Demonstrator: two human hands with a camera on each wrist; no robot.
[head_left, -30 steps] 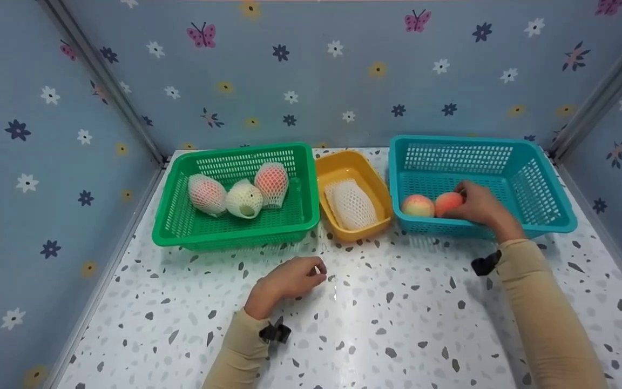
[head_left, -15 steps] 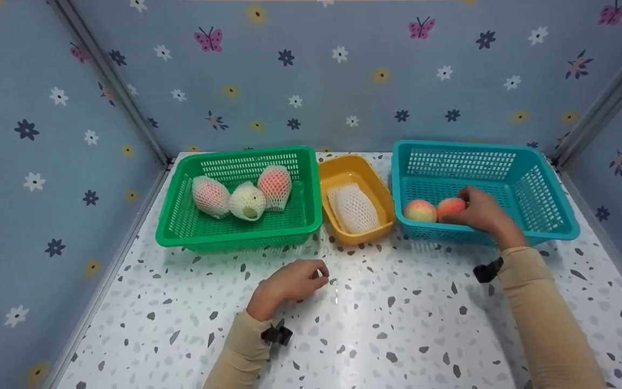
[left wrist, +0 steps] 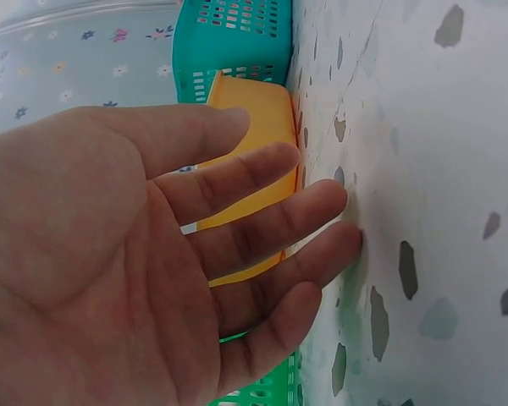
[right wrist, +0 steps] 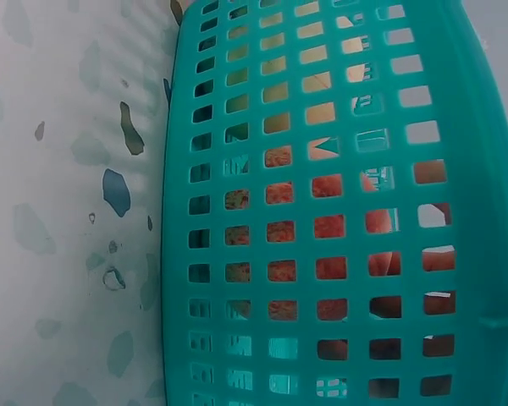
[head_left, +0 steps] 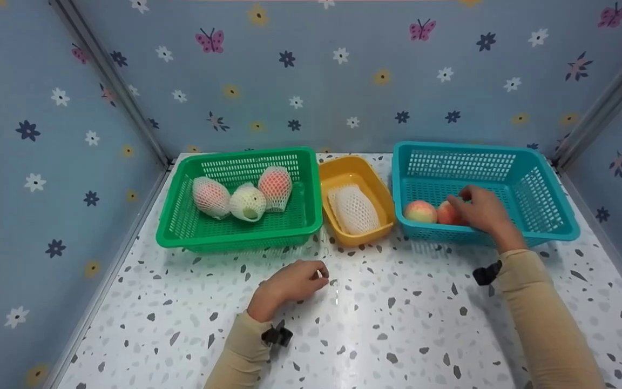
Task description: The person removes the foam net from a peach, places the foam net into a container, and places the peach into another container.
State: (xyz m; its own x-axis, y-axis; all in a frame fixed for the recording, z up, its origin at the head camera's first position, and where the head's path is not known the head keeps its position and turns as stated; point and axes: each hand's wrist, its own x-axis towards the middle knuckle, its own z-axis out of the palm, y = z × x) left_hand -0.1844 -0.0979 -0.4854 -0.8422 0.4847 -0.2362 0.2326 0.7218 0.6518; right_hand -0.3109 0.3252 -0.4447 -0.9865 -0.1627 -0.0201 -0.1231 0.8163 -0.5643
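Two peaches sit side by side at the near left of the blue basket (head_left: 551, 224): a yellow-pink peach (head_left: 420, 211) and a redder peach (head_left: 447, 214), partly hidden by my right hand (head_left: 486, 210). That hand reaches over the basket's near rim, thumb and fingers parted just above the redder peach. Through the basket's holes, the right wrist view gives glimpses of the red peach (right wrist: 281, 233) and of fingers (right wrist: 385, 309). My left hand (head_left: 292, 283) rests low over the table with nothing in it; its fingers (left wrist: 267, 216) are relaxed and spread apart in the left wrist view.
Several fruits in white foam nets (head_left: 211, 197) lie in the green basket (head_left: 235, 238) on the left. Between the baskets, a yellow tray (head_left: 378, 186) holds white foam nets (head_left: 357, 210). A flowered wall (head_left: 343, 81) stands behind, with side panels left and right.
My right thumb and fingers have come off the redder peach and lifted slightly above it. The left hand keeps its place; the head view has tilted up slightly.
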